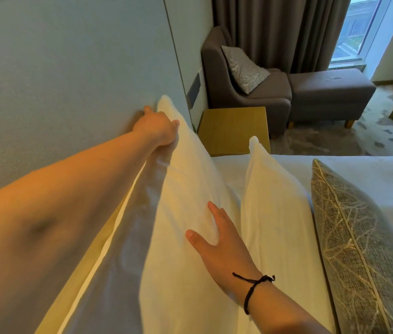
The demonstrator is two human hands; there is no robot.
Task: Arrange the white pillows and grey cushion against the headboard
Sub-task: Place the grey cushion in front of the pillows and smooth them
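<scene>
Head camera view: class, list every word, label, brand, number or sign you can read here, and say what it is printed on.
None: no readable text shows anywhere.
The white pillows are plain.
The grey cushion bears only a branch pattern, no letters.
The dark wall panel beside the headboard is too blurred to show any marking.

Rear pillow (185, 189) stands against headboard (70, 68); second pillow (272, 213) just right of it, cushion (359, 237) right again. All on bed (371, 174). Bedside table (234, 128) beyond bed's far edge.
</scene>
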